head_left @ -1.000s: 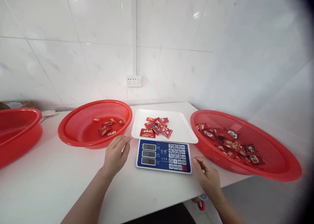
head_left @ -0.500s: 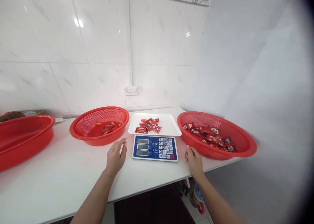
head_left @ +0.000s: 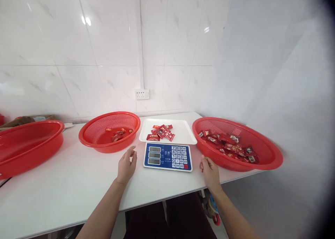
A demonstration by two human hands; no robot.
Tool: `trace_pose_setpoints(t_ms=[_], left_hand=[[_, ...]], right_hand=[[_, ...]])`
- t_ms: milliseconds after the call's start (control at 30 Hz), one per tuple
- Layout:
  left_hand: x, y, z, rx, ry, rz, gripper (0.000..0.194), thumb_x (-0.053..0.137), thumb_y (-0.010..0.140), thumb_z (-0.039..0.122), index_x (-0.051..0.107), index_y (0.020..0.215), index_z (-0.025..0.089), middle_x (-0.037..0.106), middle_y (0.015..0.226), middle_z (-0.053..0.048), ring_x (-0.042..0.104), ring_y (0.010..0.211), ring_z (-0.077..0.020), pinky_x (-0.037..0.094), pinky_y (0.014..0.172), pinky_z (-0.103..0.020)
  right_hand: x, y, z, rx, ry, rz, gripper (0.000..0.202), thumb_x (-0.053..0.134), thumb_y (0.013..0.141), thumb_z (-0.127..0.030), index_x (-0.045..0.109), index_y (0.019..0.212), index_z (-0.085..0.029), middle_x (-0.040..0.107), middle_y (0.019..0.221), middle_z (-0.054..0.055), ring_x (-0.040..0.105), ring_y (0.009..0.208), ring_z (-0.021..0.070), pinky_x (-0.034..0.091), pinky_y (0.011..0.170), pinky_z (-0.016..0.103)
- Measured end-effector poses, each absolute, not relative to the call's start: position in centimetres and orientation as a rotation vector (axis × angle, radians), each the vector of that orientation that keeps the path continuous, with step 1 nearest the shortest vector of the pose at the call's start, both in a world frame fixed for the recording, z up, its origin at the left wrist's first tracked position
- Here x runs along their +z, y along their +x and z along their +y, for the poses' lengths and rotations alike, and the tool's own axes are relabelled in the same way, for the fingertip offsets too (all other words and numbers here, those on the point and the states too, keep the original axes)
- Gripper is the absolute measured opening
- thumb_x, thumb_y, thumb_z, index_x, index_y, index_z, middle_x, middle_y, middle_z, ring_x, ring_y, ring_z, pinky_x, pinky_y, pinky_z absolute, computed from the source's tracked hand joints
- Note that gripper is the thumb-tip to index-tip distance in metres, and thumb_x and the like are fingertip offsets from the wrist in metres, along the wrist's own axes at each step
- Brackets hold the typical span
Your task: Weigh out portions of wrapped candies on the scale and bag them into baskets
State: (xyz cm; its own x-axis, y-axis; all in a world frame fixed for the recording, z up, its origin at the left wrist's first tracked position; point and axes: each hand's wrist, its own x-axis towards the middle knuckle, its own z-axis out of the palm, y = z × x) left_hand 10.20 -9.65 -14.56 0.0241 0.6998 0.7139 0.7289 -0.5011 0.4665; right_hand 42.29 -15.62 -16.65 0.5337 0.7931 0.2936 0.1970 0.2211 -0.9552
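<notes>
A digital scale [head_left: 167, 158] with a blue key panel stands between my hands. Several red candy packets [head_left: 161, 131] lie in a loose pile on its white tray [head_left: 183, 132]. My left hand [head_left: 126, 166] is just left of the panel, open, thumb and fingers apart, with nothing in it. To the right of the panel, my right hand [head_left: 210, 172] is curled closed near the front of the right red basket [head_left: 222, 162]; nothing shows in its fingers. That basket holds many red packets [head_left: 235, 148]. The scale's displays are too faint to read.
A red basket [head_left: 107, 149] with a few packets sits left of the scale. Another red basket [head_left: 31, 155] is at the far left, with a cardboard box [head_left: 28, 120] behind it. A socket [head_left: 142, 94] is on the tiled wall. The white table [head_left: 78, 190] ends in front of me.
The view has shifted slightly, so everything appears a little further right. My hands keep their places beside the scale, and the packets on the tray lie as before.
</notes>
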Motion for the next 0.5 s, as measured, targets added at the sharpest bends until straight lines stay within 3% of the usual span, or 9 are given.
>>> trace_pose_setpoints(t_ms=[267, 500], left_hand=[[-14.63, 10.2, -9.66, -1.505, -2.255, -1.634, 0.027, 0.043, 0.088, 0.031, 0.054, 0.109, 0.018, 0.067, 0.08, -0.004, 0.065, 0.07, -0.0137, 0.049, 0.052, -0.022], [-14.74, 10.18, -9.24, -1.54, -2.26, -1.656, 0.027, 0.044, 0.087, 0.032, 0.056, 0.106, 0.017, 0.067, 0.076, -0.003, 0.064, 0.065, -0.0131, 0.047, 0.045, -0.019]], right_hand=[[-16.93, 42.53, -15.44, 0.576, -1.324, -0.981, 0.043, 0.048, 0.084, -0.054, 0.038, 0.055, -0.024, 0.038, 0.051, -0.005, 0.037, 0.049, 0.0133, 0.032, 0.051, 0.028], [-16.02, 42.51, -15.09, 0.613, -1.403, -0.964, 0.047, 0.048, 0.079, -0.062, 0.037, 0.053, -0.024, 0.038, 0.05, -0.004, 0.038, 0.048, 0.0141, 0.034, 0.05, 0.028]])
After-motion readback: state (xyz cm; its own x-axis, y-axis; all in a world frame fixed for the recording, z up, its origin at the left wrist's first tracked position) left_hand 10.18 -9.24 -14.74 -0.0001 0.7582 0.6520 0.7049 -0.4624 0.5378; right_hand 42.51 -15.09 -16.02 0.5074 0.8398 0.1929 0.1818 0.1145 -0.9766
